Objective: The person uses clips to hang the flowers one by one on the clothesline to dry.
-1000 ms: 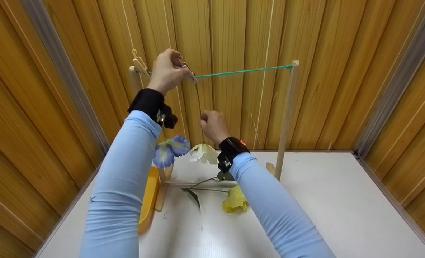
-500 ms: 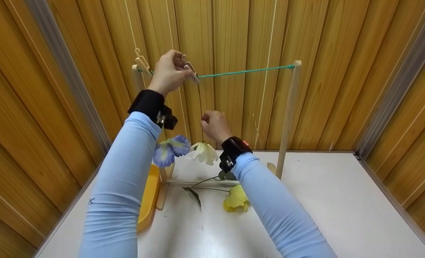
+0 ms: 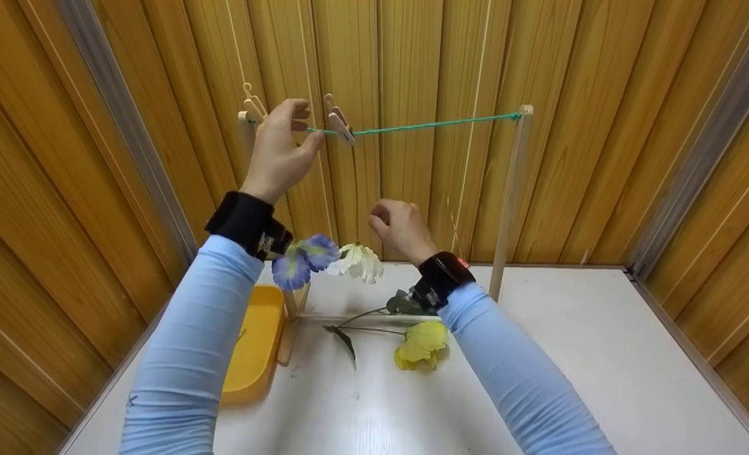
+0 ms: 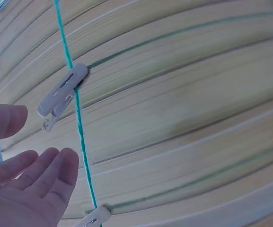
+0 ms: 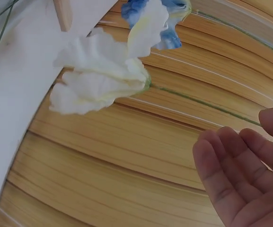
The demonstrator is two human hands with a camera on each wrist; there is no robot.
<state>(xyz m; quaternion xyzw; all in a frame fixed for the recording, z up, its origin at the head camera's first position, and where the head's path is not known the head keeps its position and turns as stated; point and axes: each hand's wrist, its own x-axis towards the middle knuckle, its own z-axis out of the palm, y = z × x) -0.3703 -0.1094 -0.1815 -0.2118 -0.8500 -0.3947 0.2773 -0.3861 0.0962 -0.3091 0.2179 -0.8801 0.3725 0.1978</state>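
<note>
A white flower [image 3: 358, 262] hangs head down by its thin stem [image 5: 207, 104] from a clothespin [image 3: 341, 126] clipped on a green cord [image 3: 425, 125]. My left hand [image 3: 279, 148] is just left of this clothespin, thumb and fingers spread apart and holding nothing. In the left wrist view a small gap separates the fingertips from the clothespin [image 4: 63, 90]. My right hand [image 3: 402, 227] floats right of the stem, loosely curled, with nothing in it. A blue-purple flower [image 3: 301, 260] hangs beside the white one, below a second clothespin [image 3: 254, 106] at the cord's left end.
Wooden posts [image 3: 512, 202] hold up the cord. On the white table [image 3: 361, 411] lies a yellow flower [image 3: 423, 344] with a leafy stem. A yellow tray [image 3: 263, 379] stands at the left, partly behind my left sleeve. Wood-panelled walls [image 3: 602, 126] enclose the table.
My left hand has let go of the clothespin and moved left and slightly down. My right hand has released the stem and drawn to the right. The white flower stays hanging.
</note>
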